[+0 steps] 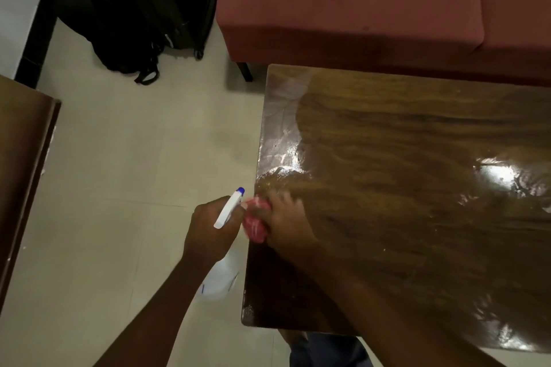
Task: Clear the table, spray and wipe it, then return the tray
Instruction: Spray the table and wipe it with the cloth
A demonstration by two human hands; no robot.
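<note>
Right hand [286, 223] fingers pressed on pink cloth [255, 225] at wet tabletop [402, 188] edge, left hand [210, 228] fingers wrapped round spray bottle [228, 207] just beside it.

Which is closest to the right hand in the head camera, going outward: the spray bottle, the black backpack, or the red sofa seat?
From the right hand, which presses a pink cloth at the table's left edge:
1. Spray bottle, just left of it, held in the left hand.
2. Red sofa seat, beyond the table's far edge.
3. Black backpack, far upper left on the floor.
</note>
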